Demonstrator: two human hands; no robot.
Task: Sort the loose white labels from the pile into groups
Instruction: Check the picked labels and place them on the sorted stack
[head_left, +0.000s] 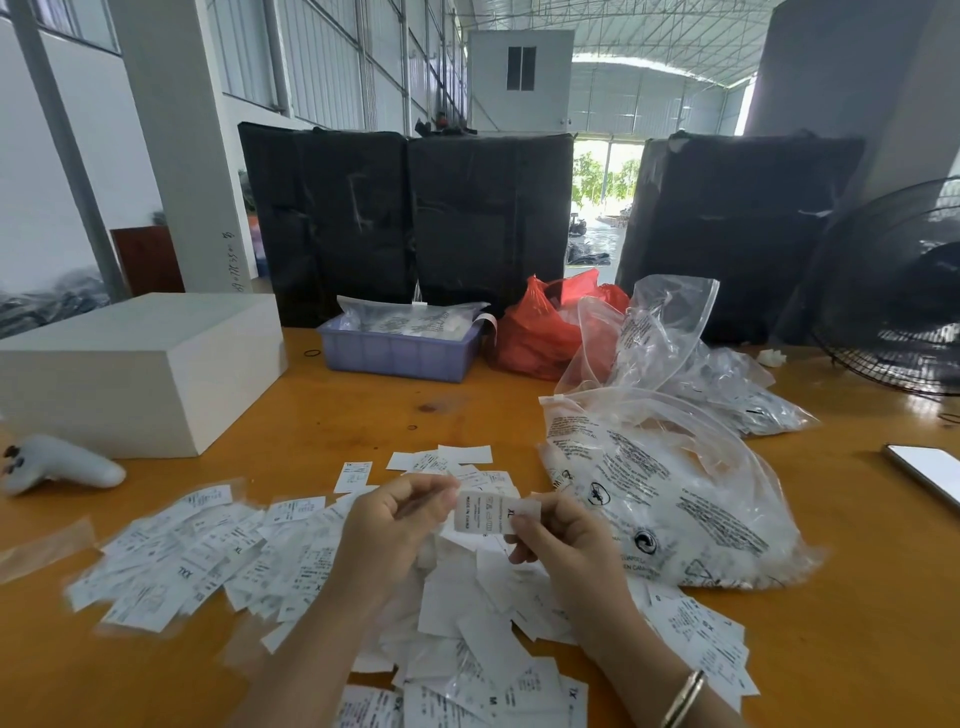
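A pile of loose white labels (467, 613) covers the near middle of the orange table (337, 415). More labels (176, 561) lie spread out to the left, and a smaller group (701, 639) lies to the right. Above the pile, both hands hold up one white label (485, 512) printed "XL". My left hand (395, 519) pinches its left edge, my right hand (556, 530) pinches its right edge. A few labels (457, 460) lie just beyond the hands.
A large clear printed bag (675, 493) of labels lies right of the hands, more clear bags (701, 364) behind it. A purple bin (400, 353), red bag (540, 327), white box (140, 369), white controller (57, 465), phone (930, 475) and fan (893, 291) ring the table.
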